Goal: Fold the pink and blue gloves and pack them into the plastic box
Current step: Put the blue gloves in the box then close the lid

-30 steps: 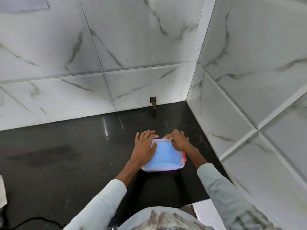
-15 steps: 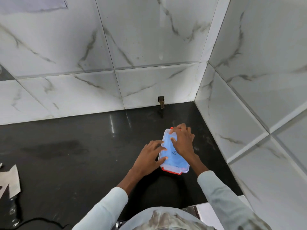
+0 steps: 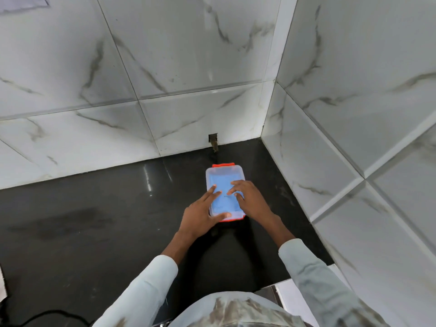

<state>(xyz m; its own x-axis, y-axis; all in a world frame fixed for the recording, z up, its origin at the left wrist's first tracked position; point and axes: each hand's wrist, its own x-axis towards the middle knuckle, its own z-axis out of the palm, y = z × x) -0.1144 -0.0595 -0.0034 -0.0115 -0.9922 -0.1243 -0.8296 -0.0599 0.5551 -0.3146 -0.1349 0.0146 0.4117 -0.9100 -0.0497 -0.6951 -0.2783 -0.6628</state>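
The clear plastic box (image 3: 224, 173) with orange clips lies on the black counter near the right corner, its lid on and its long side pointing toward the back wall. Blue glove material (image 3: 223, 185) shows through the lid; the pink gloves are not visible. My left hand (image 3: 200, 214) rests on the box's near left part, fingers spread on the lid and thumb along the near edge. My right hand (image 3: 250, 199) presses the lid from the right with straight fingers.
The black counter (image 3: 94, 220) meets marble-tiled walls at the back and right (image 3: 330, 149). A small dark notch (image 3: 213, 141) sits in the back wall behind the box. A black cable (image 3: 47, 313) and a paper scrap lie at the near left edge.
The box has been turned from crosswise to lengthwise and slid a little toward the back wall. Both hands now lie flat on its lid.
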